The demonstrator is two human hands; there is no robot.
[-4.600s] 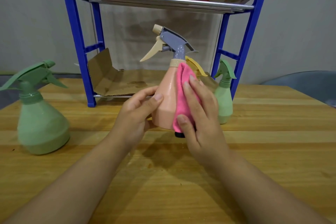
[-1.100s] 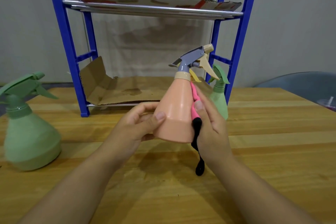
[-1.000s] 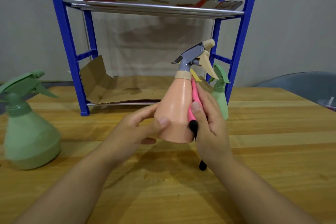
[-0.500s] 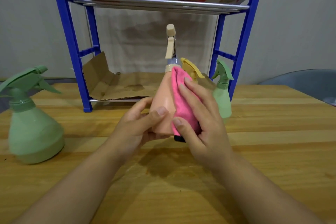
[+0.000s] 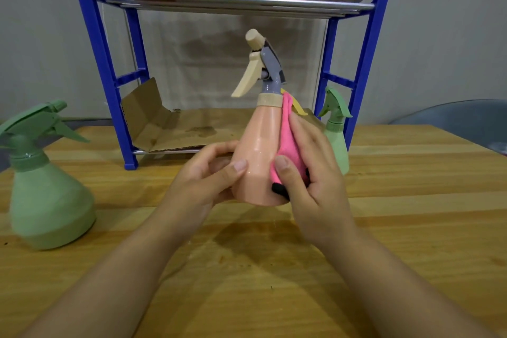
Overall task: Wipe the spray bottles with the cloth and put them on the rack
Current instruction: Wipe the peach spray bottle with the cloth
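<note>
Spray bottles — three showing plainly, plus a yellow trigger (image 5: 297,108) peeking out behind the cloth, its bottle hidden.

One pink spray bottle (image 5: 256,156) with a grey head and cream trigger: it is sitting between the two hands, lifted off the wooden table (image 5: 411,228) and tilting slightly, nozzle pointing up and to the left.

One large green spray bottle (image 5: 45,189): it is standing upright on the table well to the left of the left hand.

One small green spray bottle (image 5: 336,132): it is standing just beyond the right hand, beside the rack's right post.

One pink cloth (image 5: 289,143) with a black edge — it is lying against the right side of the pink bottle, under the right hand.

One blue rack (image 5: 109,85) with two cardboard-lined shelves: it is standing beyond both hands.

Left hand (image 5: 204,177): it is gripping the lower left of the pink bottle, fingers curling behind and thumb lying across the front.

Right hand (image 5: 311,173): it is pressing the cloth to the bottle, thumb pinching the fabric at the front and fingers wrapping over it.
</note>
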